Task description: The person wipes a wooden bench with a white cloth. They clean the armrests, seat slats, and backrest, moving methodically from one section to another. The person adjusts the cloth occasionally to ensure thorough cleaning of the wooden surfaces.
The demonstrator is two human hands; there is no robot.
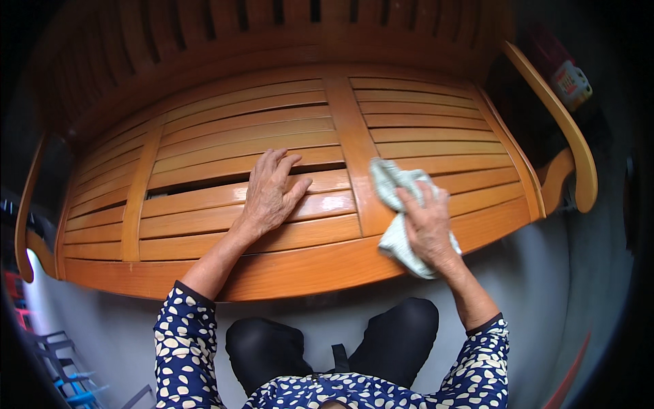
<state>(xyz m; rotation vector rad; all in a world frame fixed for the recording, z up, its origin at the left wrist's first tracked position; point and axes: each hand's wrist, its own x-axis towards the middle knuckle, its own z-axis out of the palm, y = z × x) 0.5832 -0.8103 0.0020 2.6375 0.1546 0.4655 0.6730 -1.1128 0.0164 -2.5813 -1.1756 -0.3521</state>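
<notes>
One rumpled cloth bunches between right hand and slatted wooden bench

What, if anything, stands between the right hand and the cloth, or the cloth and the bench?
Nothing visible: the right hand is directly on the pale cloth, which lies on the bench seat. The left hand is apart, leftward.

Glossy slatted wooden bench; pale green cloth on front right, left fingers on middle.

Navy sleeves with cream pebble-shaped spots, dark cuffs; black trousers, dark strap; bare hands.
</notes>
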